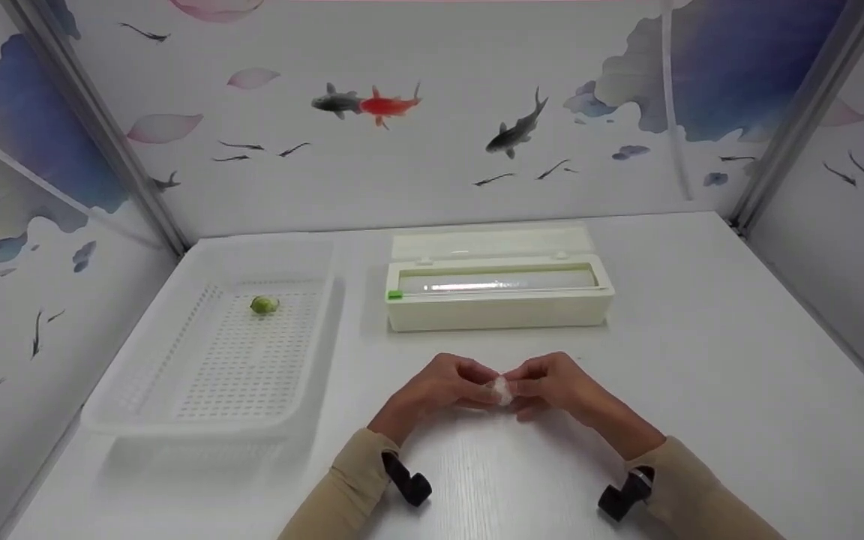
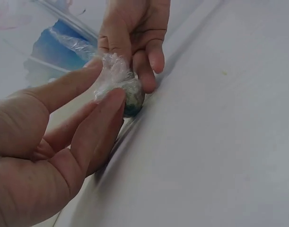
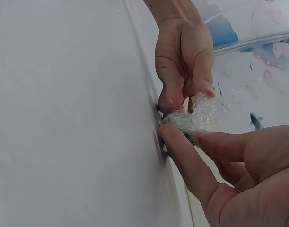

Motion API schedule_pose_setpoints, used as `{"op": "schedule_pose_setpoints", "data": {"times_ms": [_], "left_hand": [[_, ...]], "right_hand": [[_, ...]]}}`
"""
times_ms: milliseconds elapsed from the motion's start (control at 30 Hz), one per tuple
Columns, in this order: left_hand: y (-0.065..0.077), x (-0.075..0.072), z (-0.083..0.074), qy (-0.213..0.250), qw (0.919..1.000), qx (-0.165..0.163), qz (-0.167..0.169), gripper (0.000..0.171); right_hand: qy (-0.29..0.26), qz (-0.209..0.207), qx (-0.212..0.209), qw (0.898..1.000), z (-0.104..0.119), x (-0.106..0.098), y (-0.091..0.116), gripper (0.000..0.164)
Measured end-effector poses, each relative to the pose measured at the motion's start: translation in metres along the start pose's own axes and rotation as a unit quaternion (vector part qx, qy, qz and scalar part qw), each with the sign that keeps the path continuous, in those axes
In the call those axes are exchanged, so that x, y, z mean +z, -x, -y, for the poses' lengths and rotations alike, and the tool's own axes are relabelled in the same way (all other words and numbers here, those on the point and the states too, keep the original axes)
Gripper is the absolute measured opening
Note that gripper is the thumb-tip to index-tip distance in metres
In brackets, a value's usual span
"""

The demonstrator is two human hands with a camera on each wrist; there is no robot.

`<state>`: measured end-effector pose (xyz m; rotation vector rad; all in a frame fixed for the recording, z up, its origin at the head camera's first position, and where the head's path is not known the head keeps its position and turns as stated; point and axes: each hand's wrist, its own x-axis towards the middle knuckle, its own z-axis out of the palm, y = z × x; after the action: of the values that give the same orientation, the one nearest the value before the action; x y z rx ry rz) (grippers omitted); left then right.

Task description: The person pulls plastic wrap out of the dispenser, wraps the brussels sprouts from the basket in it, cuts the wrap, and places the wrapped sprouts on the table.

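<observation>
In the head view, my left hand (image 1: 443, 384) and right hand (image 1: 556, 381) meet over the table in front of the film box. Between their fingertips is a small, round greenish vegetable wrapped in clear cling film (image 1: 502, 390). The left wrist view shows the crumpled film (image 2: 117, 68) bunched above the vegetable (image 2: 134, 101), whose dark green underside shows through. My left thumb and fingers pinch it from one side. From the other side, in the right wrist view, my right thumb and forefinger grip the wrapped vegetable (image 3: 179, 122), with loose film ends sticking out.
Behind the hands stands a cream cling film box (image 1: 499, 311), its lid raised and a film roll (image 1: 507, 281) inside. To the left, a white perforated basket (image 1: 199, 427) holds one small green vegetable (image 1: 264, 304). Printed panels enclose the white table (image 1: 739, 375) at the back and sides.
</observation>
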<state>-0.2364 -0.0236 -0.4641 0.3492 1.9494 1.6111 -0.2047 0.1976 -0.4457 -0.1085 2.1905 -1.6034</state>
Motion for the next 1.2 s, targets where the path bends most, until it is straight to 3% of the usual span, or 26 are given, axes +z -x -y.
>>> {"op": "schedule_pose_setpoints", "data": {"times_ms": [133, 267, 400, 667, 933, 1067, 1200], "left_hand": [[0.0, 0.007, 0.0, -0.023, 0.9988, 0.008, -0.042, 0.026], [0.0, 0.008, 0.0, -0.038, 0.9979, 0.007, -0.053, 0.025], [0.0, 0.005, -0.002, -0.059, 0.9973, -0.001, -0.044, 0.022], [0.002, 0.003, -0.004, -0.015, 0.9998, -0.01, -0.007, 0.026], [-0.002, 0.009, 0.001, -0.038, 0.9957, -0.017, -0.082, 0.025], [-0.001, 0.007, 0.002, -0.018, 0.9957, -0.018, -0.09, 0.022], [-0.001, 0.006, 0.001, -0.02, 0.9958, -0.006, -0.089, 0.021]], "right_hand": [[0.008, 0.019, -0.007, 1.0, 0.001, -0.001, 0.002, 0.037], [0.031, 0.014, -0.007, 0.999, 0.002, 0.003, 0.002, 0.042], [0.045, -0.01, -0.003, 0.999, 0.002, 0.007, 0.002, 0.038], [0.031, -0.031, -0.021, 0.999, 0.002, 0.012, 0.002, 0.029], [0.093, -0.026, -0.039, 0.995, 0.0, 0.008, 0.0, 0.032], [0.113, -0.022, -0.05, 0.992, 0.001, 0.006, 0.001, 0.036], [0.095, -0.033, -0.062, 0.993, 0.0, 0.008, 0.001, 0.031]]}}
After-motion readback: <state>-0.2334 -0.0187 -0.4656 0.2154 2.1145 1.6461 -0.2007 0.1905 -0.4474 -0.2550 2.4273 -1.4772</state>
